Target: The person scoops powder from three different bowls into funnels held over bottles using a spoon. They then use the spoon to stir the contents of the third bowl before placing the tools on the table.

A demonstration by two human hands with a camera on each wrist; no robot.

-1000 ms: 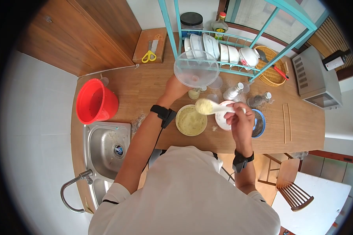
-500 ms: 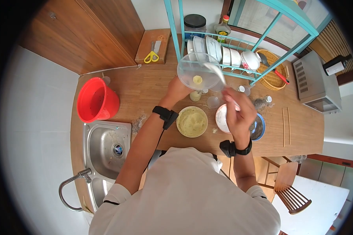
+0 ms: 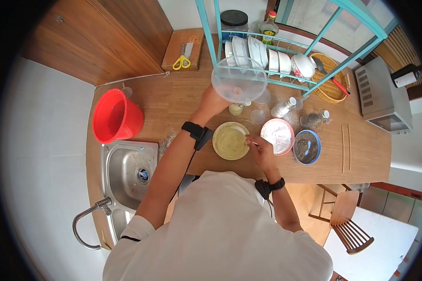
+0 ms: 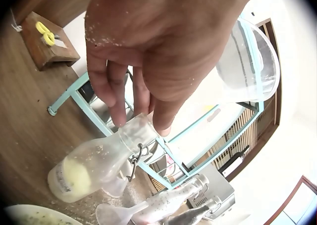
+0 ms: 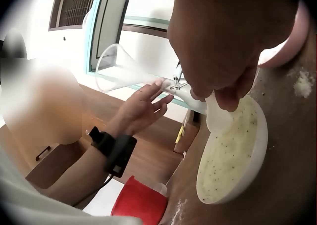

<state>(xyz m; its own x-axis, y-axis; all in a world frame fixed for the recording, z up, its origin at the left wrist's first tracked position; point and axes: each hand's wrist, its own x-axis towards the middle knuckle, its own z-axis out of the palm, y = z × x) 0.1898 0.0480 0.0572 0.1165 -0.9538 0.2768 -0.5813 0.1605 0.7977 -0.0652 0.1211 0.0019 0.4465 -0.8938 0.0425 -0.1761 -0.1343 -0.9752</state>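
My left hand pinches the neck of a clear swing-top glass bottle between thumb and fingers. Pale yellow powder lies in the bottom of that bottle. A wide clear plastic funnel stands in its mouth, above the hand. In my right hand is the handle of a white spoon. The spoon's head dips into a white bowl of pale yellow powder with dark specks, as the right wrist view shows. The fingers hang right over the bowl's rim.
Right of the bowl stand a pink-rimmed bowl of white powder and a blue bowl of dark grains. Behind them are two swing-top bottles and small funnels. A teal dish rack rises behind; a red bucket and sink are left.
My right hand brought a heaped spoon from the right up to the funnel and tipped it in. It has since come down to the bowl. The yellow clump has left the funnel.
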